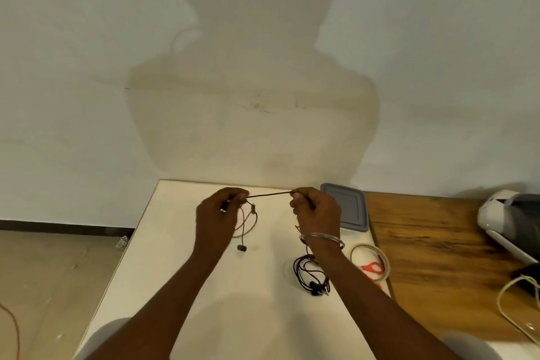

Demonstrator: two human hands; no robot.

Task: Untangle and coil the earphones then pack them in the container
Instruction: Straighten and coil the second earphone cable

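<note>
My left hand (217,215) and my right hand (317,212) are raised over the white table (175,257), each pinching a dark earphone cable (270,194) that runs taut between them. Loops of that cable and one earbud (242,248) dangle under my left hand. A second pair of dark red earphones (309,275) lies tangled on the table beneath my right forearm. The container (347,206), with its grey lid on, sits just behind my right hand.
A roll of clear tape (371,261) lies at the white table's right edge. The adjoining wooden table (432,257) carries a white and grey device (508,219) and a white cable (514,307). A wall stands right behind both tables; floor lies to the left.
</note>
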